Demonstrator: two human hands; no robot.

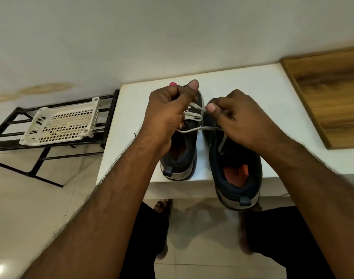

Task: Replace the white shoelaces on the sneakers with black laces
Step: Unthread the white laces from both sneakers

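Note:
Two dark sneakers with orange insoles stand side by side on a white table [252,87], heels toward me. The left sneaker [180,158] carries a white lace [194,114]. My left hand [168,111] is curled over its tongue and grips the lace there. My right hand [238,119] pinches a lace end between thumb and fingers just above the toe of the right sneaker [234,174]. A loose strand of white lace [200,129] runs between my two hands. A thin black lace end [135,135] peeks out beside my left wrist.
A black metal rack [57,146] stands left of the table and bears a white perforated plastic basket [61,125]. A wooden board [331,93] lies at the table's right. The right sneaker's heel overhangs the table's front edge. My legs and bare feet show below on the tiled floor.

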